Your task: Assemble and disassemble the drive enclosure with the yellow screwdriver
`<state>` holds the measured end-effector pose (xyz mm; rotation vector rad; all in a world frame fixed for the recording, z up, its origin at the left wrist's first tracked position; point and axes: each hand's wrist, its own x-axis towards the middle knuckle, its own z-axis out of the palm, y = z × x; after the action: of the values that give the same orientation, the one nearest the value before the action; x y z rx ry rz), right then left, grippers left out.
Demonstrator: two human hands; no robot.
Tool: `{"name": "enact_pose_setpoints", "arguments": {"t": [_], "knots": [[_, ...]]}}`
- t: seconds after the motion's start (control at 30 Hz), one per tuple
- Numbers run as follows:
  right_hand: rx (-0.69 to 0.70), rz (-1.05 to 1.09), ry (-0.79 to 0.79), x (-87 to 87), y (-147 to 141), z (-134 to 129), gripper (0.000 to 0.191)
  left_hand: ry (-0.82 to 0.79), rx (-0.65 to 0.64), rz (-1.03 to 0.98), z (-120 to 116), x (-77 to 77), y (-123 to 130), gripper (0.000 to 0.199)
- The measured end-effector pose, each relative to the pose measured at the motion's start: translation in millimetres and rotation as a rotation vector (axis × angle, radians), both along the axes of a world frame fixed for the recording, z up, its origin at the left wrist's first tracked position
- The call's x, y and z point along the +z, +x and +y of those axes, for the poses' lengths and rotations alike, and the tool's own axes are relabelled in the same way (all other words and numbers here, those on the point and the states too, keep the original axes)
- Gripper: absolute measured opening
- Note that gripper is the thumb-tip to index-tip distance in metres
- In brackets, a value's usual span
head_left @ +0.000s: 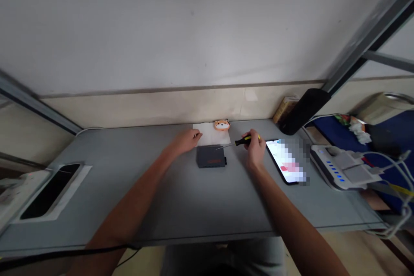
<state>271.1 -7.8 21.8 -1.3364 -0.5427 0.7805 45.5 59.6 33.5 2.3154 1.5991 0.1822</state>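
My right hand [254,149] is shut on a screwdriver [242,141] with a black and yellow handle. Its thin metal shaft points left, and its tip sits just above the far edge of a small dark grey metal box [211,157], which looks like a network device. My left hand [188,141] rests on the table beside the box, its fingertips touching the edge of a white sheet of paper [211,134]. It holds nothing I can see. An orange animal-face figure [222,125] stands behind the paper.
A smartphone [286,161] with a pixelated screen lies right of my right hand. Further right is a white power strip [339,168] with cables. A dark phone [50,190] lies on a white sheet at the left. A black pad [304,110] and a small box [284,109] stand against the wall.
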Motion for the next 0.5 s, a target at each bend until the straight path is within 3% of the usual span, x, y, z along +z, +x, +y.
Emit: {"name": "enact_pose_setpoints", "arguments": {"t": [0.37,0.5], "knots": [[0.024,-0.034,-0.021,1.3,-0.3,-0.9,0.040,0.009,0.088,0.128,0.1,6.5,-3.1,0.055],[0.025,-0.043,-0.016,5.7,-0.4,-1.6,0.040,0.059,0.022,0.139,-3.9,3.3,1.9,0.045]]}}
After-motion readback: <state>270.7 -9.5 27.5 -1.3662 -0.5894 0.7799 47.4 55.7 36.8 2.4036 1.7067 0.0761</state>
